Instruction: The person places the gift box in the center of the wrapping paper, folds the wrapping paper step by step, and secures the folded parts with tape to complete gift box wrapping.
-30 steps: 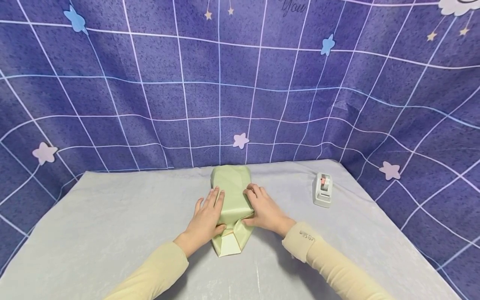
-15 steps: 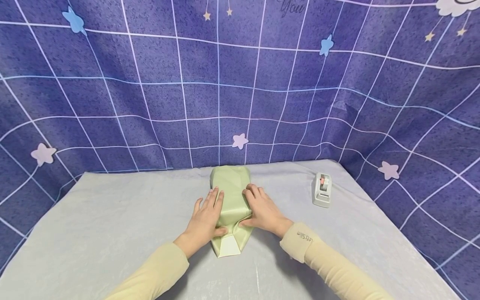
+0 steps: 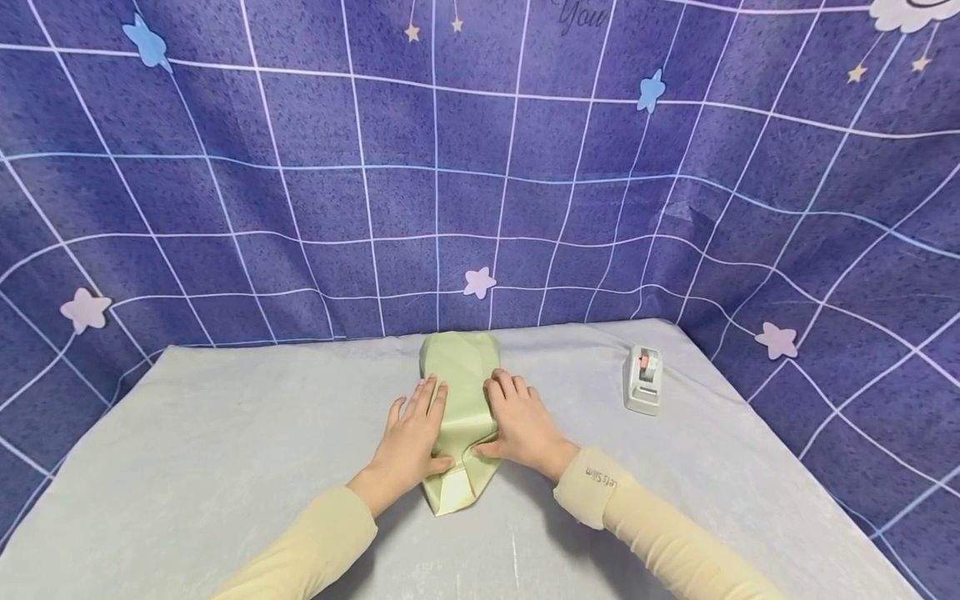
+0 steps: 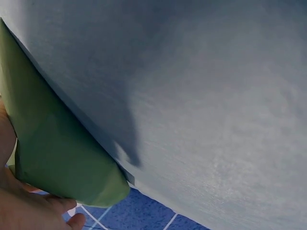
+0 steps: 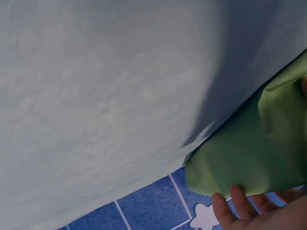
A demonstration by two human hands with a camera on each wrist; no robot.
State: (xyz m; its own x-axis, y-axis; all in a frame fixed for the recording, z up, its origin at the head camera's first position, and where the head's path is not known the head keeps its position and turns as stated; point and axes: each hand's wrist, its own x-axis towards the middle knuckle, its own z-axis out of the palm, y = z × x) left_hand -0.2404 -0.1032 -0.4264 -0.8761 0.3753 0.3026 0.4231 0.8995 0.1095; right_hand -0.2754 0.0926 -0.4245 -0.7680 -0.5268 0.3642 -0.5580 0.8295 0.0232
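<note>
A long box wrapped in light green paper [image 3: 465, 379] lies on the table, its folded paper flap [image 3: 456, 492] pointing toward me. My left hand [image 3: 408, 437] rests along the box's left side, fingers extended over the top and thumb pressing the paper at the near end. On the other side, my right hand [image 3: 525, 421] lays its slightly bent fingers over the right top edge. Its thumb presses into a crease at the near end. Fingertips of the right hand [image 5: 254, 208] rest at the top of the green wrapping [image 5: 240, 160] in the right wrist view.
A white tape dispenser [image 3: 643, 380] with a roll of tape stands on the right of the table. Pale grey cloth [image 3: 262, 433] covers the tabletop. Behind and to the right hangs a blue curtain [image 3: 300, 200] with a grid and stars.
My right hand has shifted slightly left, its thumb moving inward over the near end. The flap's right side has folded further in and its pale face looks narrower. The left hand barely moves.
</note>
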